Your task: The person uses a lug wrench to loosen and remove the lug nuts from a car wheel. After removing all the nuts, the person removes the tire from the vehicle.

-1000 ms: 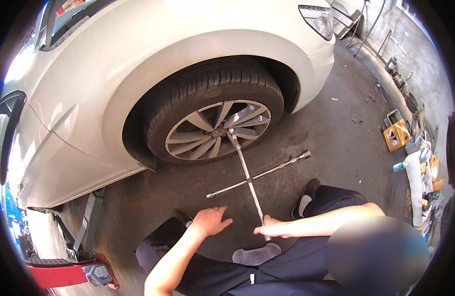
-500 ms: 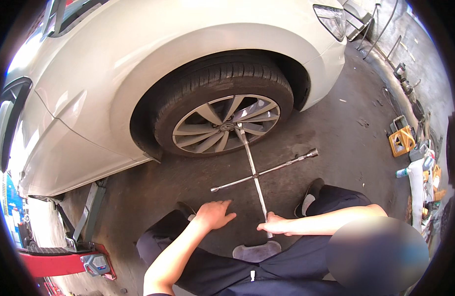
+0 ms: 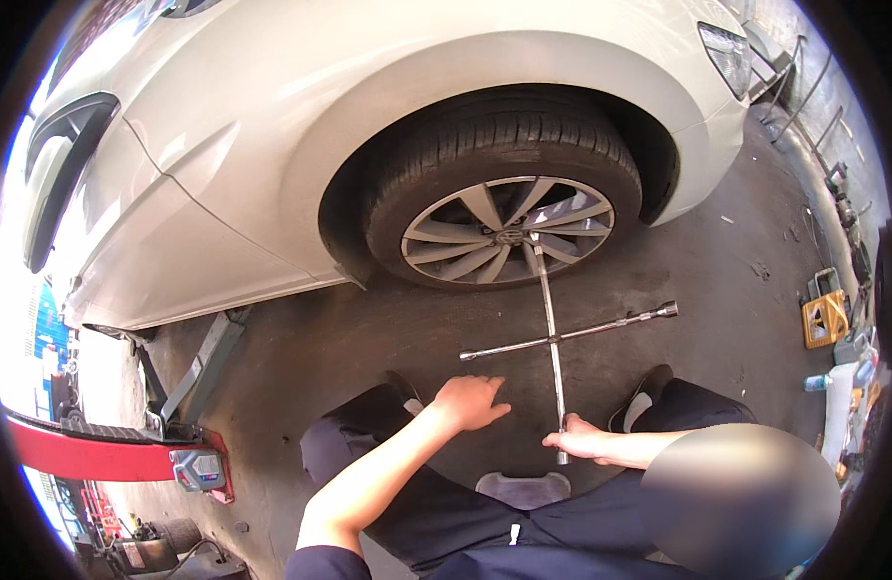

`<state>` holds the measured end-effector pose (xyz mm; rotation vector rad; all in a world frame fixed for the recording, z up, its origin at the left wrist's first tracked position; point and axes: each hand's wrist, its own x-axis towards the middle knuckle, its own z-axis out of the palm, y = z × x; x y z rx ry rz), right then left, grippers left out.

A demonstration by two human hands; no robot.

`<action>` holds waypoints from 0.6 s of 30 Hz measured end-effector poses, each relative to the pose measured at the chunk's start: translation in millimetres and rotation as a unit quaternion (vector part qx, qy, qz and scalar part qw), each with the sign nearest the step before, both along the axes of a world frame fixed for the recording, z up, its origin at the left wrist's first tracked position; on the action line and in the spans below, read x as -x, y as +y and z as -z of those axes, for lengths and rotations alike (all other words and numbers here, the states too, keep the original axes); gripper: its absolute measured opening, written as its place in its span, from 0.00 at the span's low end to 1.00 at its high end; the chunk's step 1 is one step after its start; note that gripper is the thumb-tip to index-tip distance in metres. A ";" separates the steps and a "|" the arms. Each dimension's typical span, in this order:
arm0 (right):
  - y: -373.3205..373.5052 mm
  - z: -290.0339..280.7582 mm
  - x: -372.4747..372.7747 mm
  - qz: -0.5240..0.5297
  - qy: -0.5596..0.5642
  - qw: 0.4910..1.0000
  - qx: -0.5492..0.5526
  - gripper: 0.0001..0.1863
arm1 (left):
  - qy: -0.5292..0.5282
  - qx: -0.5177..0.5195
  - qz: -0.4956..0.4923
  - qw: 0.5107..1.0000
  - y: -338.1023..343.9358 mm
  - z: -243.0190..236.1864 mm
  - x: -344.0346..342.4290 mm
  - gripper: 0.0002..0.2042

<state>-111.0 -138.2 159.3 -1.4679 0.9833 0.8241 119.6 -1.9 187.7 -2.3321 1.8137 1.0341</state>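
A white car (image 3: 223, 213) stands ahead of me, its wheel (image 3: 504, 145) with a spoked rim in the arch. A chrome cross wrench (image 3: 552, 358) reaches from beside the hub toward me, its crossbar lying roughly sideways above the dark floor. My right hand (image 3: 576, 435) is closed around the wrench's near end. My left hand (image 3: 470, 401) hangs left of the wrench with fingers apart and loosely bent, touching nothing visible. Below the wrench sits a padded low seat (image 3: 523, 488) between my dark-trousered legs.
A red lift beam (image 3: 98, 456) and a grey lift arm (image 3: 206, 362) are at the left. Along the wall (image 3: 833, 106) at the right stand a yellow container (image 3: 825, 321), bottles and assorted gear. My knees and shoes flank the wrench.
The car, wrench and both hands have shifted rightward in the picture as the view swung left. My right hand still holds the wrench; my left hand remains beside it.
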 end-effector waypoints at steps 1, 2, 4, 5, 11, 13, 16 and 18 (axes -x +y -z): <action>0.4 3.5 -1.9 -0.001 -0.004 1.000 -0.008 0.46 | 0.001 -0.011 -0.001 1.000 1.0 -1.3 -1.5 0.32; -1.6 6.7 1.6 0.002 -0.004 1.000 -0.013 0.46 | -0.003 -0.009 -0.001 1.000 1.2 1.3 -1.1 0.32; -1.1 14.5 4.6 0.003 -0.007 1.000 -0.008 0.45 | -0.011 -0.006 0.001 1.000 1.4 7.2 -1.0 0.32; -0.7 16.7 5.7 0.002 -0.008 1.000 0.003 0.45 | -0.003 -0.011 0.000 1.000 -0.6 6.4 -0.1 0.32; -2.3 15.5 6.2 0.002 -0.011 1.000 0.018 0.45 | 0.002 -0.008 0.003 1.000 -3.8 15.9 1.3 0.32; -2.7 10.9 3.6 0.003 -0.013 1.000 0.010 0.45 | -0.008 0.004 0.005 1.000 -0.1 23.5 1.0 0.32; -0.9 11.1 2.2 0.005 -0.018 1.000 0.014 0.43 | 0.005 0.010 0.006 1.000 3.2 49.4 -3.3 0.32; 1.5 21.0 3.6 0.002 -0.021 0.999 0.044 0.42 | 0.014 0.014 0.008 1.000 0.8 59.2 -5.6 0.32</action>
